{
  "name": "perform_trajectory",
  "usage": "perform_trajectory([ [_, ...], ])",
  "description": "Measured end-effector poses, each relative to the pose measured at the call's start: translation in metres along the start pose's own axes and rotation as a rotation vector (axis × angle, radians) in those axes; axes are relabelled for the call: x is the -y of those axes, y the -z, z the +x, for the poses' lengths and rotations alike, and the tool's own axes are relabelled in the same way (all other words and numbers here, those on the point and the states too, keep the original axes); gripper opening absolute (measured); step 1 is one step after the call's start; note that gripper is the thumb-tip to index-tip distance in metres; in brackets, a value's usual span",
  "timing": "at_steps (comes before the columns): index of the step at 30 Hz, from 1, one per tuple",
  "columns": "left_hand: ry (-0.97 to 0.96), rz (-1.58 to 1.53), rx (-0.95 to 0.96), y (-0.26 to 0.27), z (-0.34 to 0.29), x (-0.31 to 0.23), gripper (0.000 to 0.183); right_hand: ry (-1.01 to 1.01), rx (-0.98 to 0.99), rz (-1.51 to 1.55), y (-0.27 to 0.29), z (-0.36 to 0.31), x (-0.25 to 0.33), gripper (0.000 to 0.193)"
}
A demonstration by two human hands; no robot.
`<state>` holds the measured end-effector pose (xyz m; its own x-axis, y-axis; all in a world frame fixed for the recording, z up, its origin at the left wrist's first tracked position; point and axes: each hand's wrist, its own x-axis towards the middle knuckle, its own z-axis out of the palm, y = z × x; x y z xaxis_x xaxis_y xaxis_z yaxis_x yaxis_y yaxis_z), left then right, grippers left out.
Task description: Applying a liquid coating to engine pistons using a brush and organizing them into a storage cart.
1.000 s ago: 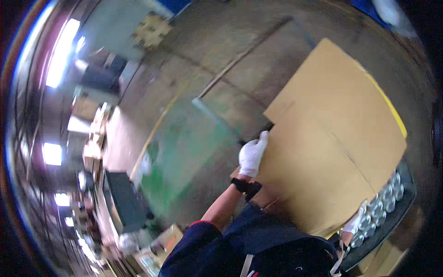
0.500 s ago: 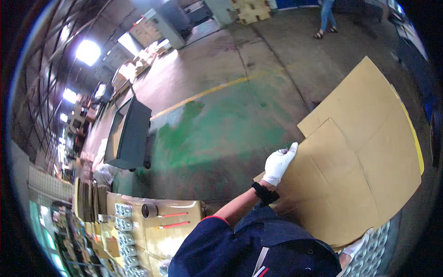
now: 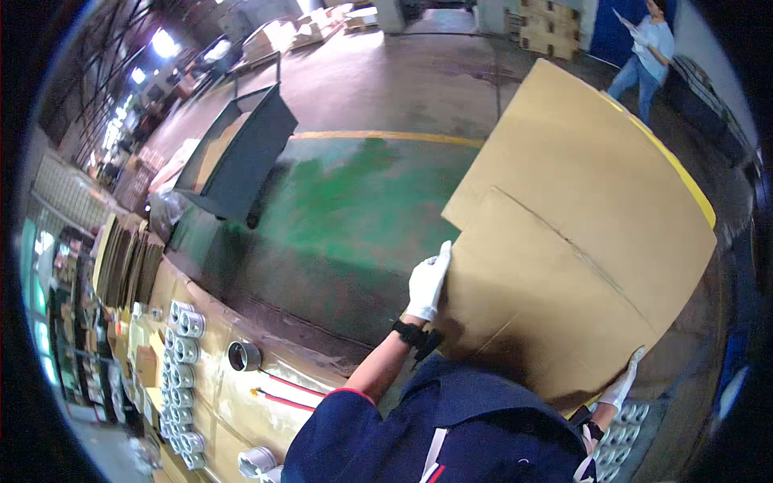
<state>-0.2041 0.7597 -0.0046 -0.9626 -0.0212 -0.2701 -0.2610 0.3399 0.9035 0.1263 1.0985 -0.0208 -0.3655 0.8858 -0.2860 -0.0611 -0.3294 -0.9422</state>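
A large brown cardboard sheet [image 3: 555, 233], creased along fold lines and stepped at its left edge, is held up in front of me. My left hand [image 3: 428, 283], in a white glove with a black band at the wrist, grips the sheet's left edge, thumb up along it. At the lower right edge, my right hand [image 3: 620, 385], also white-gloved, holds the sheet; the cardboard hides part of its fingers. A yellow strip [image 3: 680, 181] shows along the sheet's far right edge.
To the left, a table [image 3: 229, 402] bears rows of silver metal cylinders [image 3: 183, 374], a dark ring [image 3: 244, 356] and red sticks. Stacked cardboard [image 3: 129, 262] stands behind them. A grey cart [image 3: 237, 153] is on the green floor. More metal parts [image 3: 624, 439] lie at lower right. A person [image 3: 644, 60] stands far right.
My view has turned, bringing more of the left table into sight. The cardboard sheet is more upright, and my right hand shows more clearly at its edge. The person at far right shows more fully.
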Motion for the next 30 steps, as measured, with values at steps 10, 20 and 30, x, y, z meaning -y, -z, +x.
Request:
perform_trajectory([
  [10, 0.088, -0.235, -0.408, 0.058, 0.087, 0.012, 0.058, -0.166, 0.391, 0.008, -0.255, 0.108, 0.009, 0.061],
  [20, 0.223, -0.151, -0.874, 0.147, 0.122, 0.016, 0.055, -0.188, 0.821, -0.307, -0.501, 0.202, -0.081, 0.063],
  [30, 0.09, -0.676, -0.96, 0.283, 0.222, 0.041, 0.058, -0.133, 1.14, -0.379, -0.764, 0.133, -0.165, 0.043],
])
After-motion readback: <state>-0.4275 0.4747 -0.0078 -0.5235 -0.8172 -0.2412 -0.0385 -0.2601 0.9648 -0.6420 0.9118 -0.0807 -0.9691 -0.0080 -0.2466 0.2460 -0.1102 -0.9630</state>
